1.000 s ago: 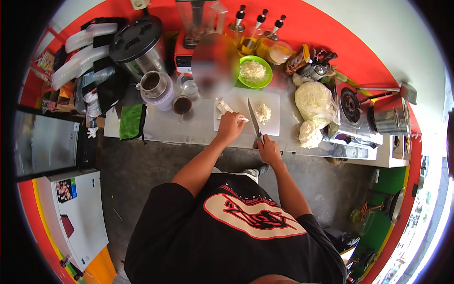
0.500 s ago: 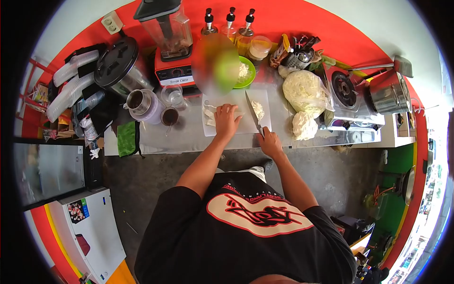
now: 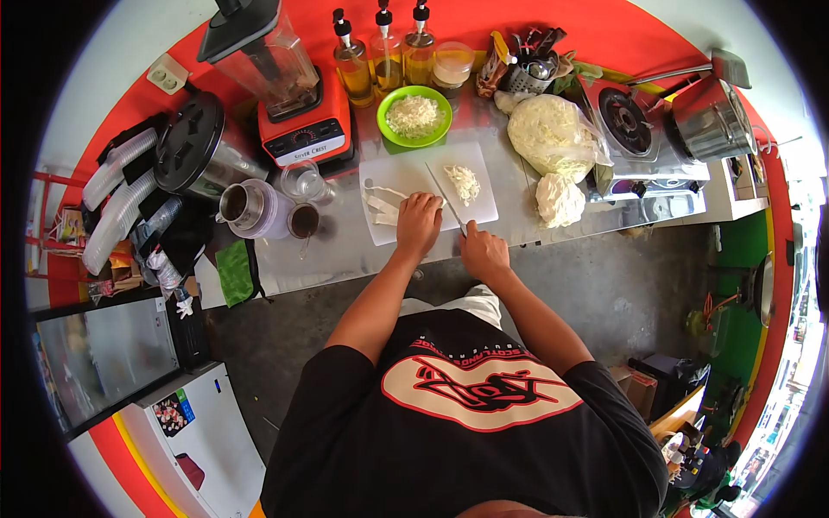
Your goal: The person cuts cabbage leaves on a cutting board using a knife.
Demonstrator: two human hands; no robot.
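Observation:
My right hand (image 3: 486, 255) is closed round the handle of a kitchen knife (image 3: 446, 198). Its blade slants across the white cutting board (image 3: 406, 158), close beside my left fingertips. My left hand (image 3: 420, 225) has its fingers curled and pressed down on white strips (image 3: 382, 204) of food, whose exact kind I cannot tell. The ends under the fingers are hidden. Right of the blade lies a small heap of chopped white pieces (image 3: 462, 185). Behind the board, a green bowl (image 3: 388, 129) contains more chopped white pieces.
A red blender (image 3: 304, 129), pump bottles (image 3: 386, 65) and a jar (image 3: 452, 65) line the back. On the left stand a cup of dark liquid (image 3: 303, 221) and a green cloth (image 3: 234, 274). Rightward are a plastic bag of pale food (image 3: 553, 134), a white bundle (image 3: 560, 200) and a gas stove (image 3: 626, 129).
The view has shifted and turned slightly. The knife has moved from beside the chopped heap to my left fingertips. A green and dark blur above the bowl is gone.

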